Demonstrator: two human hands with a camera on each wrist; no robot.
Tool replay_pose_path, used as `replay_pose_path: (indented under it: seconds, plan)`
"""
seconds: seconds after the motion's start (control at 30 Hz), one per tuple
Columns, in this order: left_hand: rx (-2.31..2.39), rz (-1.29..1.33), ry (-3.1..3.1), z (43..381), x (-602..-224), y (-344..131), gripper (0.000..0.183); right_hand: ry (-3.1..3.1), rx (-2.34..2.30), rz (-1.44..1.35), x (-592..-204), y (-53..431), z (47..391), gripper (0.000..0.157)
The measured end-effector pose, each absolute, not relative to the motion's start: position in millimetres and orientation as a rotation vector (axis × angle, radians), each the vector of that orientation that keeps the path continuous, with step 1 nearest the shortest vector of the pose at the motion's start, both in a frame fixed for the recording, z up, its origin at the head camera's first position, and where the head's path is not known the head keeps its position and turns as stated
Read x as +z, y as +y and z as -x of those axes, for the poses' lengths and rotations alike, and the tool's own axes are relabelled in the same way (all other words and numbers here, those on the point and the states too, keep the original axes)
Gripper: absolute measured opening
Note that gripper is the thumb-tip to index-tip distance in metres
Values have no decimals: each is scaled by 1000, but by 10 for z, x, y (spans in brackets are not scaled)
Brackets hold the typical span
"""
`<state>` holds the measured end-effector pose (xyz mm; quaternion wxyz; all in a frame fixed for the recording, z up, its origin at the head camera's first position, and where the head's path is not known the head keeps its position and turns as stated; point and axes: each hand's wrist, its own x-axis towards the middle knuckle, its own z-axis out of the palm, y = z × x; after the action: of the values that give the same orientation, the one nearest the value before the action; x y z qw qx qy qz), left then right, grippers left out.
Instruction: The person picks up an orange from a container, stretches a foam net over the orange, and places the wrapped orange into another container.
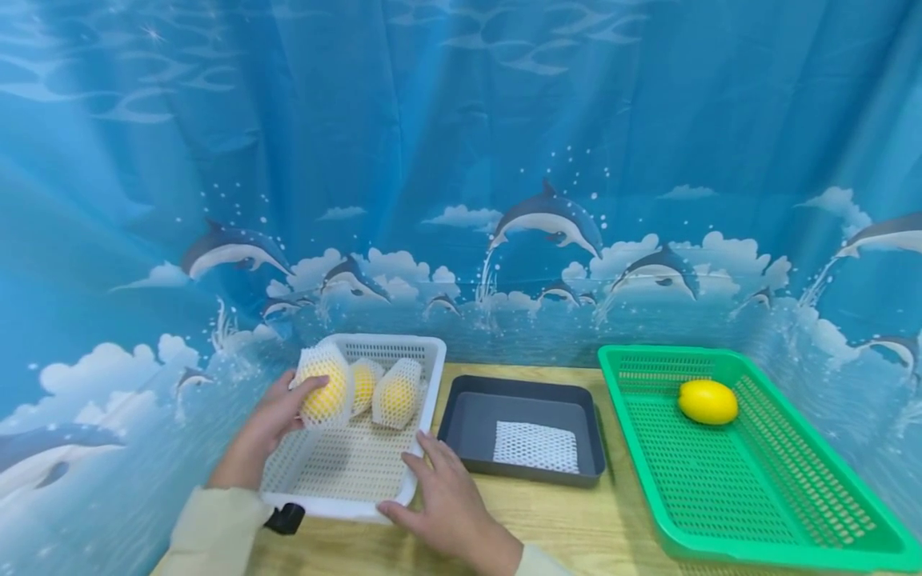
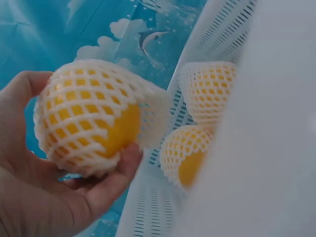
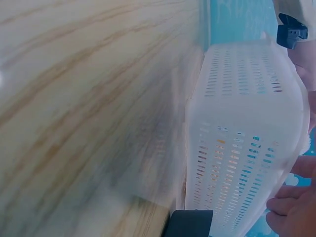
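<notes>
In the head view my left hand [image 1: 281, 408] holds a yellow lemon in a white foam net [image 1: 324, 392] over the left side of a white basket [image 1: 439, 360]. The left wrist view shows the thumb and fingers curled round this netted lemon [image 2: 89, 118], with bare yellow peel where the net gapes. Two more netted lemons [image 1: 398, 396] lie at the basket's back. My right hand [image 1: 450, 496] rests on the basket's right front rim with its fingers spread. In the right wrist view its fingers [image 3: 284, 205] touch the rim of the basket [image 3: 227, 108].
A dark grey tray [image 1: 475, 400] stands right of the white basket, with an empty foam net [image 1: 535, 446] flat in it. Farther right, a green basket [image 1: 648, 480] contains one bare lemon [image 1: 708, 402]. A dolphin-print curtain [image 1: 461, 160] hangs behind the wooden table [image 1: 540, 512].
</notes>
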<state>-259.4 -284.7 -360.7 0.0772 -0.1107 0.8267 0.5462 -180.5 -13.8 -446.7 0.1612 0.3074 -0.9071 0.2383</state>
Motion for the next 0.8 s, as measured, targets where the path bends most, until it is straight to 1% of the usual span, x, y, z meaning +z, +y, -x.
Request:
replay_pose_path:
  seconds: [0.1,0.3,0.47,0.63,0.7,0.8]
  plan:
    - [1425,318,2605,2611,-3627,-2851,102,-2600,670,-877,-4457,-144,1803,70]
    - [1074,259,2723,2617,-3605,-2842,93,-2592,672,-871,-4451,-149,1803,72]
    - [989,230,2705,2568,-3501,-2847,93,-2597,684,-873,-4456,-158,1804,71]
    - [913,197,2679,2608,-3364,-2856,93,-2598,695,-871,-4459,-151,1799,71]
    - [879,210,2662,2646,-3318,-2848,96,-2606,698,-865,-4451,-146,1794,72]
    - [844,301,2629,2697,-3261,-2818,101,-2613,706,-861,-4443,-142,1789,73]
